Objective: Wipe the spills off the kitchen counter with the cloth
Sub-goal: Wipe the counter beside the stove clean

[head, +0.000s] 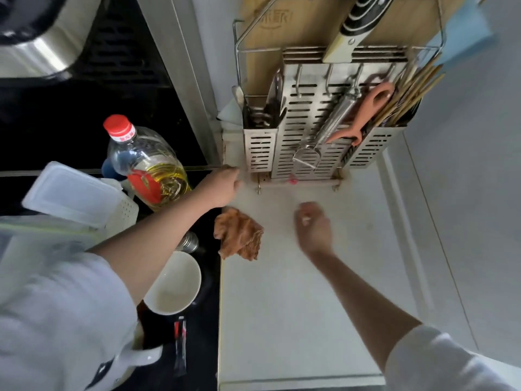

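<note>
A crumpled brown-orange cloth point(239, 235) lies loose on the white counter point(282, 306), right at its left edge by the black stove top; neither hand touches it. My left hand point(222, 186) reaches over the cloth to the back corner, its fingers curled at the left foot of the steel utensil rack point(307, 131). My right hand point(313, 225) hovers over the counter just right of the cloth, fingers curled in and blurred. I make out no clear spill on the pale surface.
The rack stands at the counter's back with knives, chopsticks, a peeler and cutting boards. On the stove side stand an oil bottle point(146, 165), a white lidded box point(73, 193), a white bowl point(174, 283) and a small metal tin point(189, 242). A wall runs along the right.
</note>
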{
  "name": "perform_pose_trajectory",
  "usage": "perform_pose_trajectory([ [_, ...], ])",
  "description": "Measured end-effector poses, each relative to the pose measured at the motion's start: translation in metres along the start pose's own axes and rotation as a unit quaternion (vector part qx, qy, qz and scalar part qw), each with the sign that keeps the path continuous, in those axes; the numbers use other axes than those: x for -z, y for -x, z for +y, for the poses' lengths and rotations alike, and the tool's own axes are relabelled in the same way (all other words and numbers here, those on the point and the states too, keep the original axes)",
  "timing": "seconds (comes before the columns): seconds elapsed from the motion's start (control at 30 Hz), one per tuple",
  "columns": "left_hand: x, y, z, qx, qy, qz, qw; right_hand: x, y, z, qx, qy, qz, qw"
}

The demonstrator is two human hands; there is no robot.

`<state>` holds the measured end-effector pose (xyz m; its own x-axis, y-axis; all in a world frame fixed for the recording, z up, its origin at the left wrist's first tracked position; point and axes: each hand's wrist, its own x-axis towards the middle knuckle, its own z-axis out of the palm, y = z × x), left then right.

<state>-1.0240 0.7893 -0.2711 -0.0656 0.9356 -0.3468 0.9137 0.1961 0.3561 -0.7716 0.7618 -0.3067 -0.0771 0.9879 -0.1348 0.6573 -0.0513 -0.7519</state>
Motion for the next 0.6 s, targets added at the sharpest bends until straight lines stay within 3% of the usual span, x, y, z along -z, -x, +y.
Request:
perform_pose_trajectory([
  [0.1, -0.016, 0.015, -0.018, 0.007, -0.027, -0.029, 0.999, -0.055, 0.024, -0.026, 0.169, 0.057, -0.244, 0.953],
  [0.13, -0.015, 0.017, -0.019, 0.006, -0.035, -0.037, 0.999, -0.068, 0.017, -0.034, 0.197, 0.097, -0.281, 0.934],
  [0.23, -0.019, 0.016, -0.026, 0.013, -0.057, -0.085, 0.995, -0.107, 0.013, -0.038, 0.268, 0.274, -0.292, 0.876],
  [0.4, -0.022, 0.009, -0.031, -0.013, -0.086, -0.136, 0.987, -0.097, 0.078, 0.004, 0.420, 0.356, -0.246, 0.798],
  [0.5, -0.018, 0.006, -0.030, 0.003, -0.108, -0.146, 0.983, -0.107, 0.042, -0.014, 0.405, 0.384, -0.202, 0.804],
  [0.6, -0.018, -0.001, -0.026, 0.010, -0.121, -0.144, 0.982, -0.122, -0.018, -0.047, 0.289, 0.335, -0.164, 0.882],
])
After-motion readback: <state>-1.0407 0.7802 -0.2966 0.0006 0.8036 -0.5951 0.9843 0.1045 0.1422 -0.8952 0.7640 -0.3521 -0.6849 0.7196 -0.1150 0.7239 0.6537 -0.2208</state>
